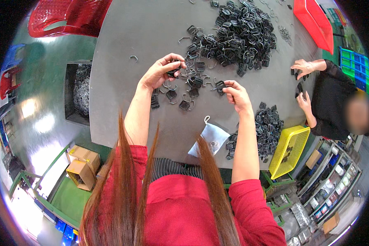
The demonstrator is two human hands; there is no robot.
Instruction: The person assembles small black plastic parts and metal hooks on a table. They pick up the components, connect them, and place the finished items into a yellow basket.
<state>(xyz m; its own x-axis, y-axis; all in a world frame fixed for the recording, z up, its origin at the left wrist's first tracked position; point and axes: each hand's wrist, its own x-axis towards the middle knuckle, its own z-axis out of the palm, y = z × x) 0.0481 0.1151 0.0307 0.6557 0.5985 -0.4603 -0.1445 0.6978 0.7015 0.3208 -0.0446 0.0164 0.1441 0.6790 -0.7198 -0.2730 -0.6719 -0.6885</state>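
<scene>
A grey tabletop (123, 82) extends beneath and beyond both sets of fingers. Beyond the fingers, toward the right, lies a large heap of black plastic buckles (244, 37), bent wires showing among them. A yellow perforated basket (279, 152) stands to the right of the right fingers and on their near side; a smaller heap of black buckles (268, 123) lies just left of it. On the near side of the right fingers, somewhat left, rests a light-blue flat item (211, 133) with a pale loop, possibly a folded mask or pouch. The fingers of the left hand (160, 73) curl around dark buckle pieces (174, 67), their number not discernible. Thumb and forefinger of the right hand (238, 96) pinch a single black buckle (220, 87) by its right edge; a wire hook (212, 84) appears to project opposite. Loose hooked buckles (185, 105) lie scattered between the two hands' fingers. Smallest, a lone wire hook (133, 57) lies left of the left fingers. Handling is probably best with the pinch confined to the buckle's frame, the wire unobstructed, and the left grasp light enough to avoid snagging neighbouring hooks.
</scene>
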